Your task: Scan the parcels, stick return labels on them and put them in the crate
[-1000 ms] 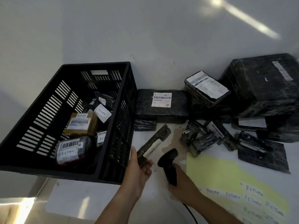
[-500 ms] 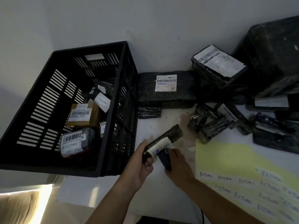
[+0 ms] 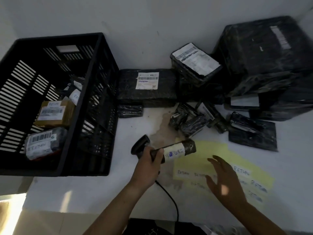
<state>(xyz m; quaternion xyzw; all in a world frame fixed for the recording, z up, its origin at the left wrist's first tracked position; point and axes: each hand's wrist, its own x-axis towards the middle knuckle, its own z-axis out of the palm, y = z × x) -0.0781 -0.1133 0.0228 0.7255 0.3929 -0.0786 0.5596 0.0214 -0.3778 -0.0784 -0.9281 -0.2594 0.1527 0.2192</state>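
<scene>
one parcel (image 3: 179,150) gripped in your left hand (image 3: 149,165) beside the crate (image 3: 50,38), scanner (image 3: 139,146) crowding that grip. right hand (image 3: 223,180) hovers splayed, empty, over the label sheet (image 3: 210,148). risk: round wrap, so the label creases or the parcel slips.

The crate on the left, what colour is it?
Black, with slotted walls; the head view shows the crate best.
</scene>
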